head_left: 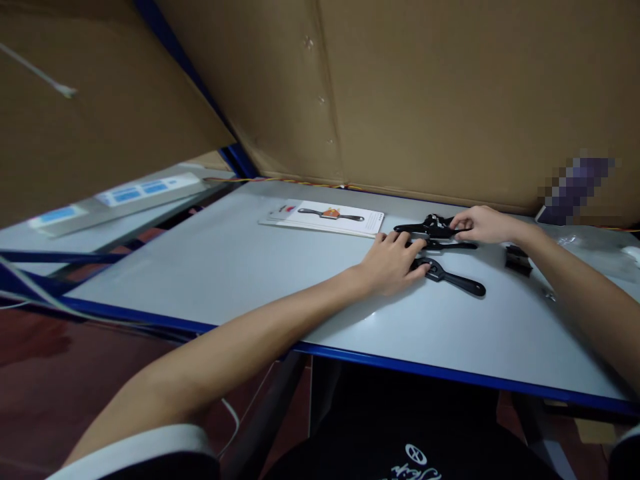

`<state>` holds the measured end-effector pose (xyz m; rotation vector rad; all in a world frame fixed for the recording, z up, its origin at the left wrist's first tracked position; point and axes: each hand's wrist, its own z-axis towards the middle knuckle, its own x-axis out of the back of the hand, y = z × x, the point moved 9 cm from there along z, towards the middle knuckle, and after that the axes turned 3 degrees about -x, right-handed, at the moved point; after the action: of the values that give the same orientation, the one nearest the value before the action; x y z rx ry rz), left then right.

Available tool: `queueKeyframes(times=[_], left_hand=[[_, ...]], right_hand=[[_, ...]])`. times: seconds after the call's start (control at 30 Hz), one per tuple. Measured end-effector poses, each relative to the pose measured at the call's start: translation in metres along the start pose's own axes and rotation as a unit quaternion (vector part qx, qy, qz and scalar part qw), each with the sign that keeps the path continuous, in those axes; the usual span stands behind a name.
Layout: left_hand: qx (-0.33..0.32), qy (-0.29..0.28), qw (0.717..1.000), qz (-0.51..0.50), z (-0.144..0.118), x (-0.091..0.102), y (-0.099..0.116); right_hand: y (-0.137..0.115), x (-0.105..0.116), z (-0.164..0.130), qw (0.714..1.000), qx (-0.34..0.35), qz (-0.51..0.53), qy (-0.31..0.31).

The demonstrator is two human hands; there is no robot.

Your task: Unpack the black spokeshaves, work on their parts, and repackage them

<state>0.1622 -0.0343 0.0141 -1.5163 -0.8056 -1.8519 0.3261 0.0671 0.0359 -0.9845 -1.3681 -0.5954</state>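
Several black long-handled tools lie on the grey table (pixel 240 267). My left hand (pixel 393 262) rests flat on the table, its fingertips touching the head of the nearest black tool (pixel 453 278). My right hand (pixel 483 223) reaches further back and grips the end of another black tool (pixel 425 229). A third black tool (pixel 450 245) lies between the two hands. Just left of the tools lies a stack of white printed backing cards (pixel 325 217) showing a picture of the same tool.
Large cardboard sheets (pixel 425 93) stand as a wall behind the table. A small black part (pixel 517 259) lies under my right forearm. A clear plastic bag (pixel 590 240) lies at the far right. A second table with white labelled strips (pixel 120 197) stands to the left.
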Motion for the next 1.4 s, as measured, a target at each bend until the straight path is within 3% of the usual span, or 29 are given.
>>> queueKeyframes(times=[0.3,0.57,0.73,0.97,1.07,1.17,1.27,1.4], left_hand=[[-0.037,0.004,0.999,0.000,0.001,0.008,0.009],[-0.053,-0.001,0.998,0.043,0.000,0.003,0.010],[-0.069,0.001,0.997,0.042,0.000,0.002,0.010],[-0.062,0.007,0.997,0.040,0.001,0.002,0.009],[-0.057,0.007,0.998,0.027,0.002,0.003,0.008],[-0.056,0.006,0.998,0.023,0.002,0.004,0.008],[-0.062,0.013,0.998,0.012,0.003,0.003,0.007],[-0.065,0.032,0.997,-0.026,0.006,0.001,0.001]], right_hand=[[0.009,0.004,0.001,0.999,-0.043,-0.023,-0.021],[0.009,0.001,0.007,0.998,-0.042,-0.036,0.029],[0.004,0.012,0.004,0.988,-0.008,-0.085,0.127],[0.005,-0.005,0.011,0.994,-0.056,-0.095,0.023],[-0.004,-0.004,0.003,0.992,-0.033,-0.118,0.011],[-0.017,0.014,-0.021,0.990,0.016,-0.116,0.072],[-0.010,0.039,-0.057,0.983,-0.025,-0.086,0.157],[0.005,0.054,-0.103,0.964,-0.068,-0.027,0.256]])
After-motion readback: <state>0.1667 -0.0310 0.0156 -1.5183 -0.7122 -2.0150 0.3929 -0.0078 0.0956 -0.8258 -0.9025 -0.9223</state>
